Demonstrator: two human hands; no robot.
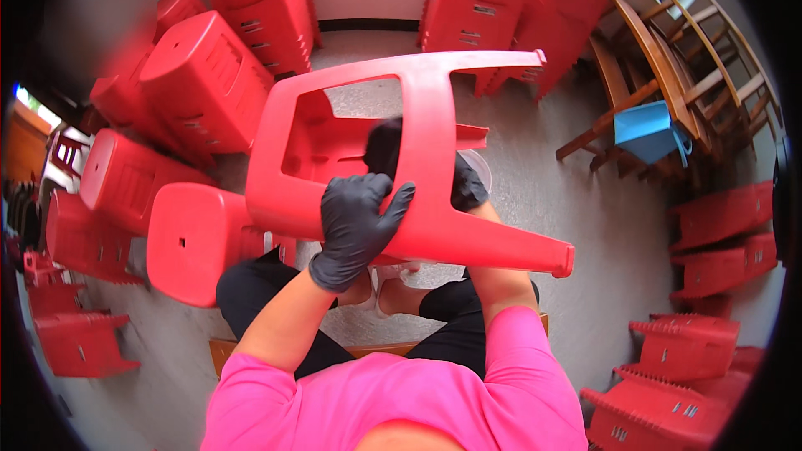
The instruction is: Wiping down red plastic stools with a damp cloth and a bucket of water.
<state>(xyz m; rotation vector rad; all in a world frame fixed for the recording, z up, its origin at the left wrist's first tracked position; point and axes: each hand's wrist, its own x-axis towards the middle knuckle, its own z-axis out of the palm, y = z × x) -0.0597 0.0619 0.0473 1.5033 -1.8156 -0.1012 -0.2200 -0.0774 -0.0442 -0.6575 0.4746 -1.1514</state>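
Note:
A red plastic stool (430, 142) is tipped on its side in front of me, with its legs to the right. My left hand (355, 221), in a black glove, grips the edge of the stool's near side, thumb lying along it. Behind one leg is my right hand (468, 186), also black-gloved and looking closed, reaching into the underside. Through the stool's opening a dark, soft-edged shape (384, 148) shows against the red inner face; whether it is a cloth or part of the glove I cannot make out. A pale round tub (479, 169) is partly hidden behind the right hand.
Close by on the left stands another red stool (194, 238). Stacks of red stools (209, 75) line the left and back, with more stacks (668, 405) at the lower right. A blue dustpan-like container (647, 132) rests by wooden furniture (660, 58). I sit on a wooden bench (221, 352).

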